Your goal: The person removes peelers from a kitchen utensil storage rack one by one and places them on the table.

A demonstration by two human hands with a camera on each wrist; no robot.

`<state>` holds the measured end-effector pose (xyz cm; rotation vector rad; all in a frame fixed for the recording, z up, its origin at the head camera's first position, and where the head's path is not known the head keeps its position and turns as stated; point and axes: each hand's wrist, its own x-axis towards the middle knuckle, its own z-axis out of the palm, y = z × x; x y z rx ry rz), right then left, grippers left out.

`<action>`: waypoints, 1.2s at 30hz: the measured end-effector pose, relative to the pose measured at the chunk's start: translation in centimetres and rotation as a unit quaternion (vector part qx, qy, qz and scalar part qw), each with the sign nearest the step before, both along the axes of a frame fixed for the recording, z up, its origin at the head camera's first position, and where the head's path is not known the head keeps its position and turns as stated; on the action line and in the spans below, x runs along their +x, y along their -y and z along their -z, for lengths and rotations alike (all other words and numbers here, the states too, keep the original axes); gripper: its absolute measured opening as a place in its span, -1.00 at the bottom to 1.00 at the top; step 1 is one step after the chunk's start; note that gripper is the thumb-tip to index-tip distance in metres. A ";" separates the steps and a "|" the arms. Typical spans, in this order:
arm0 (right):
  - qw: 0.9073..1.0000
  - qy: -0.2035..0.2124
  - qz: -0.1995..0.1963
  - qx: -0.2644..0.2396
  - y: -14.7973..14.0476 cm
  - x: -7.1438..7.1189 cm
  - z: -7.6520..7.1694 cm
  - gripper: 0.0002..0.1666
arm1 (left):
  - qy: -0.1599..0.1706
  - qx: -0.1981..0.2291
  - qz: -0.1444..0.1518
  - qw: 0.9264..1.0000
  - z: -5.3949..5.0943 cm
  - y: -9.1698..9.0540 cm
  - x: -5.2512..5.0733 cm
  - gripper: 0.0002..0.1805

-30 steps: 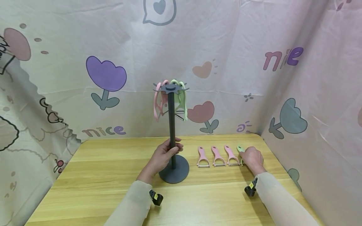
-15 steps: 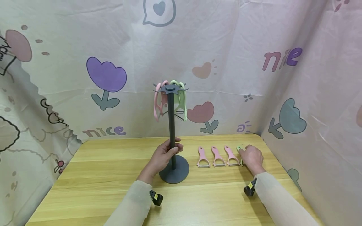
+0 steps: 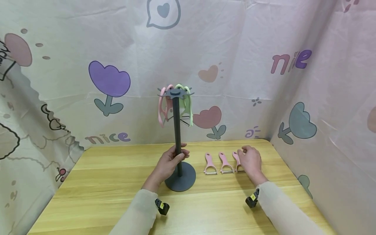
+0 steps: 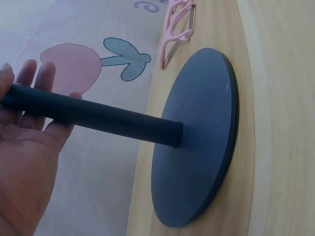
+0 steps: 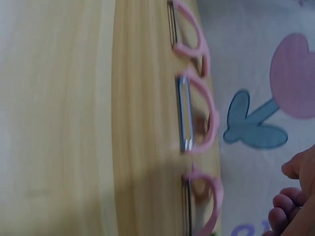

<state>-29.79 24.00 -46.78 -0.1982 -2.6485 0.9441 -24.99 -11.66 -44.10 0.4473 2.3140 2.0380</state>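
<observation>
Gripping the dark stand [image 3: 177,127] by its pole, the left hand [image 3: 167,164] has its thumb in front and fingers behind, above the round base [image 3: 180,183] that rests flat on the bench [image 3: 117,195]. At the top, two hanging pink peelers [image 3: 160,111] take the left side and two hanging green peelers [image 3: 191,111] the right. Beyond the base, lying in a row, come the left pink peeler [image 3: 209,160], the middle pink peeler [image 3: 224,160] and the right pink peeler [image 3: 235,156], the last partly covered by the right hand [image 3: 250,162]. Its fingers are loosely bent, and nothing shows between them and the thumb. A speck of green [image 5: 214,234] at the lower edge of the right wrist view may be another peeler, but too little shows to tell. Judging the work as hanging peelers, four are up and at least three are left.
</observation>
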 end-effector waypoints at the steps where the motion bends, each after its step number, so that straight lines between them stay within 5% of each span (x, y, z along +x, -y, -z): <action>1: 1.000 -0.004 -0.004 -0.003 0.4 0.1 -0.1 -0.47 | -0.001 0.001 0.000 1.000 0.0 0.0 0.0 -0.58; 20: 0.994 -0.046 -0.077 -0.056 8.7 2.6 -1.3 -0.52 | -0.016 0.004 -0.010 1.000 0.2 -0.2 0.1 -0.60; 36: 0.982 -0.096 -0.132 -0.095 14.1 4.7 -2.6 -0.60 | -0.014 -0.033 -0.047 0.998 0.3 -0.6 1.0 -0.54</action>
